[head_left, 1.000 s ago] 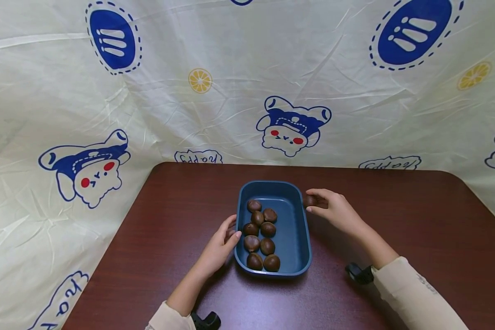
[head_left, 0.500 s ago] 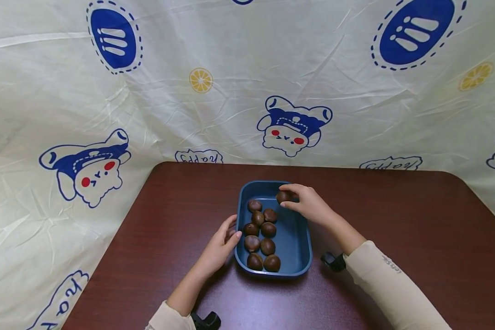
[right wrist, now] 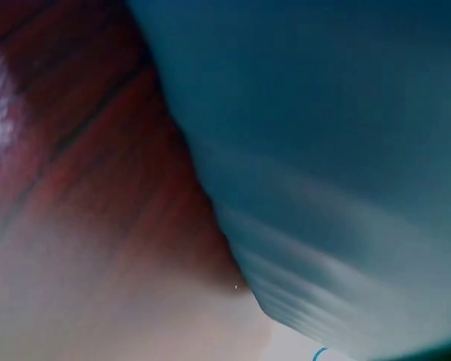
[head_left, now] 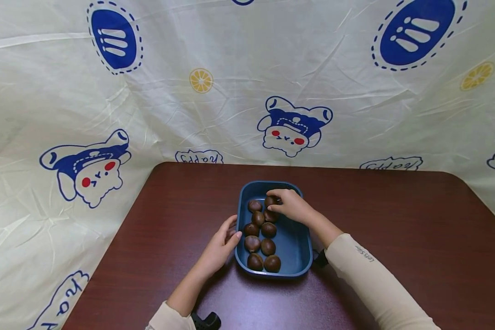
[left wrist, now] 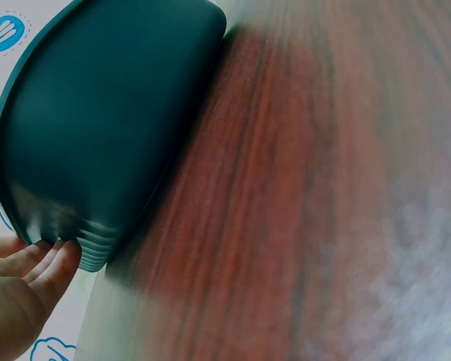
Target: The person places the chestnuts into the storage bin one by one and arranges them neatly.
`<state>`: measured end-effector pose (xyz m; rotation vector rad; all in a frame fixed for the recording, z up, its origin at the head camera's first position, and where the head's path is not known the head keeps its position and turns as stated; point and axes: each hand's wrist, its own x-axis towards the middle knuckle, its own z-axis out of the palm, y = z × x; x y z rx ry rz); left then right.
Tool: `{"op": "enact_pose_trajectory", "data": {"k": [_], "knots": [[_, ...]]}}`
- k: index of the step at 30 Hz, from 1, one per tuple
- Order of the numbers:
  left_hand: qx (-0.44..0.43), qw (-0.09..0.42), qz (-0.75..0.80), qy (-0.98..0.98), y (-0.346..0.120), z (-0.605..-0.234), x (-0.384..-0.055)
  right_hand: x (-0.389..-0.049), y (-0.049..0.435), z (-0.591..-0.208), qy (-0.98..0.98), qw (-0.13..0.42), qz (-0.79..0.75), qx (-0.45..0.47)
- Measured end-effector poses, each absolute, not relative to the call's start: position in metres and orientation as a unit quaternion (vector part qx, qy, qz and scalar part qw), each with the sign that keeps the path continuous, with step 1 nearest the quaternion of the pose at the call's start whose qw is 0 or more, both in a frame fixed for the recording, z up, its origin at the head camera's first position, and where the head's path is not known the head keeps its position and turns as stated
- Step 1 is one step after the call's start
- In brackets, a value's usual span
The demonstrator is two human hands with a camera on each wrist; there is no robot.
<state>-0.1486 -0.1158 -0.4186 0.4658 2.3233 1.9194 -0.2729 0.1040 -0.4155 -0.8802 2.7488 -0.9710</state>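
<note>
A blue rectangular tray (head_left: 290, 250) stands on the table, with several brown chestnuts (head_left: 268, 247) in two uneven columns along its left half. Between thumb and fingers, my right hand (head_left: 290, 205) pinches a chestnut (head_left: 271, 200) inside the tray's far part, level with the top chestnut (head_left: 254, 206) of the left column. The thumb partly covers another chestnut just below. My left hand (head_left: 218, 247) rests against the tray's left side, thumb tip at the rim; in the left wrist view its fingers (left wrist: 56, 274) lie along the outer wall (left wrist: 105, 113). The right wrist view shows only the tray's outer wall (right wrist: 308, 165).
The dark red-brown wooden table (head_left: 189, 192) extends on both sides of the tray. Behind it hangs a pale sheet (head_left: 227, 119) with blue cartoon prints. A black wrist device (head_left: 206, 321) sits under the left forearm.
My right hand has carried a chestnut leftward from outside the tray's right rim, over the rim, to the top of the right column. My left hand and the tray have stayed put.
</note>
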Motion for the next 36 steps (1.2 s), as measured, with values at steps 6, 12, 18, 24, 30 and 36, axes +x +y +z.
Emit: {"op": "enact_pose_trajectory", "data": {"k": [6, 12, 18, 24, 30, 36], "knots": [[0.153, 0.048, 0.631, 0.759, -0.116, -0.42, -0.149, -0.274, 0.1, -0.42, 0.904, 0.049, -0.306, -0.294], [0.152, 0.051, 0.63, 0.76, -0.115, -0.419, -0.15, -0.274, 0.1, -0.421, 0.904, 0.044, -0.307, -0.295], [0.151, 0.051, 0.627, 0.762, -0.115, -0.418, -0.15, -0.273, 0.101, -0.42, 0.904, 0.03, -0.312, -0.29], [0.151, 0.051, 0.627, 0.762, -0.115, -0.417, -0.149, -0.269, 0.105, -0.418, 0.898, 0.015, -0.335, -0.284], [0.155, 0.051, 0.623, 0.765, -0.116, -0.416, -0.15, -0.261, 0.115, -0.408, 0.894, 0.012, -0.357, -0.271], [0.156, 0.038, 0.594, 0.789, -0.12, -0.436, -0.159, -0.25, 0.131, -0.396, 0.904, -0.007, -0.335, -0.264]]}}
